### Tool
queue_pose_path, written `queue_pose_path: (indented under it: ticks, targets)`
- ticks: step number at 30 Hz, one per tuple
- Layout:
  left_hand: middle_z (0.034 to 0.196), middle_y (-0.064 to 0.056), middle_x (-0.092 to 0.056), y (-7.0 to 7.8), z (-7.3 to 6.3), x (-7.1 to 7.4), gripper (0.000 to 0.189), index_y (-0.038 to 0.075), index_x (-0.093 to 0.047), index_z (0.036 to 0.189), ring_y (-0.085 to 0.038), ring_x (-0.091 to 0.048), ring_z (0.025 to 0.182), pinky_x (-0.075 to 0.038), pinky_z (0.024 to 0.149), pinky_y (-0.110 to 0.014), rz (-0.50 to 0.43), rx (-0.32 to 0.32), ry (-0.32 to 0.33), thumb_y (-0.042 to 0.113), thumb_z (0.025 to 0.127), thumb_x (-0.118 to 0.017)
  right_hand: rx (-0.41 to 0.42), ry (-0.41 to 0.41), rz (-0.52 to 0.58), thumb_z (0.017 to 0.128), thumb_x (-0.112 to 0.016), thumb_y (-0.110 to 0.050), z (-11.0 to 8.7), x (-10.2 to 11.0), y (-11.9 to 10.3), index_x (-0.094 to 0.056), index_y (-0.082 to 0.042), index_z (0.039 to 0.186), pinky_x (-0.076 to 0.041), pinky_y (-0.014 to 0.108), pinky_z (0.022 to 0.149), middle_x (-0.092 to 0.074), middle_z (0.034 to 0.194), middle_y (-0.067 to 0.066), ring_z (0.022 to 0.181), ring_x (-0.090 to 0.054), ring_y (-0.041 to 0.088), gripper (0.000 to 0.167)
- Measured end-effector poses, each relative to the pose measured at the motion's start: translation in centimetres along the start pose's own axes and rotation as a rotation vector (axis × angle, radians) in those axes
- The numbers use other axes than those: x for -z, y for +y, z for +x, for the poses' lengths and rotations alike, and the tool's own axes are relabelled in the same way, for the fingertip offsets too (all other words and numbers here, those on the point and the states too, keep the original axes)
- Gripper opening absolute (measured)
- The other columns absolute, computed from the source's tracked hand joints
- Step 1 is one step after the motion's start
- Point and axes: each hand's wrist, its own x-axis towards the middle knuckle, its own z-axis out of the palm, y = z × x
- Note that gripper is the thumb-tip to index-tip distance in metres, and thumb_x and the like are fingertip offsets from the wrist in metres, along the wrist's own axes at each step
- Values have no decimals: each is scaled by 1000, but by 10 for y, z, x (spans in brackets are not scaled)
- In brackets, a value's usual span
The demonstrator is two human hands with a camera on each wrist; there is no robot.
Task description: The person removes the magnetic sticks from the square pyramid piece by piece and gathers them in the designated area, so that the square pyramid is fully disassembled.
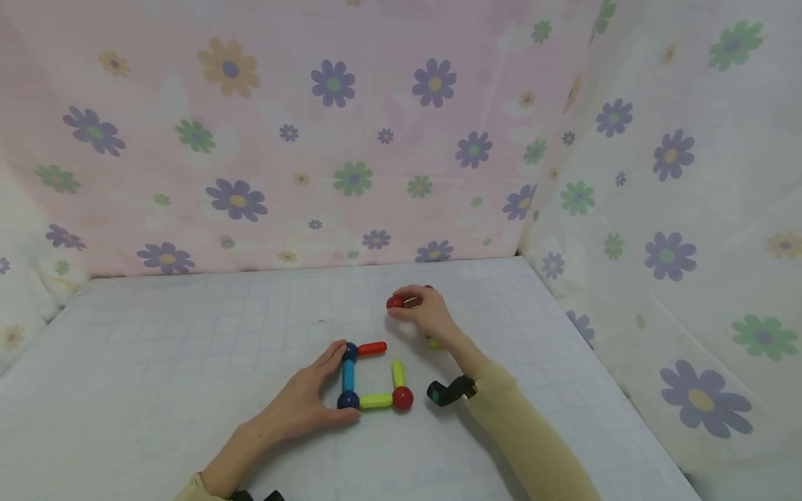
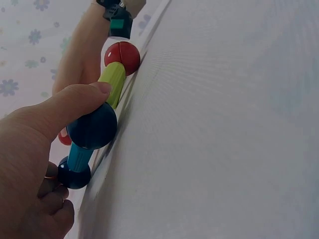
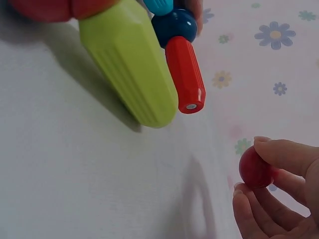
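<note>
My left hand spans the left side of a magnetic-rod frame, thumb at the lower dark blue ball and fingertips at the upper dark blue ball. A light blue rod joins these balls. From the upper ball a red rod points right, its metal tip bare. A yellow-green rod runs from the lower ball to a red ball, where another yellow-green rod points away. Beyond the frame, my right hand pinches a loose red ball between thumb and fingers, above the table.
Partly hidden behind my right hand are a yellow-green piece and a bit of red. A pale gridded cloth covers the table. Flowered curtains stand at the back and sides. A black wrist camera hangs near the frame's right side.
</note>
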Motion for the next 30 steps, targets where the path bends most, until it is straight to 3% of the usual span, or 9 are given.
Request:
queue_pose_path:
  ticks: [11, 18, 30]
  targets:
    - [166, 0, -24, 1, 0, 1, 111, 14, -29, 158, -27, -26, 152, -35, 114, -57, -1, 2, -1, 58, 72, -83, -87, 33, -21, 87, -79, -29, 16, -5, 2, -69, -15, 122, -55, 37, 91, -68, 118, 4, 107, -63, 23, 39]
    - [166, 0, -23, 0, -1, 1, 112, 13, -28, 158, -27, -27, 151, -35, 115, -56, 6, -12, 0, 60, 72, -82, -99, 53, -22, 88, -78, -22, 25, -11, -1, -69, -10, 122, -56, 37, 90, -69, 117, 8, 108, -63, 25, 37]
    - [166, 0, -23, 0, -1, 1, 112, 14, -29, 158, -27, -28, 151, -36, 114, -57, 10, -5, 4, 61, 72, -82, -123, 52, -86, 88, -78, -26, 33, -18, 5, -68, -10, 125, -55, 37, 91, -68, 117, 9, 107, -60, 26, 41]
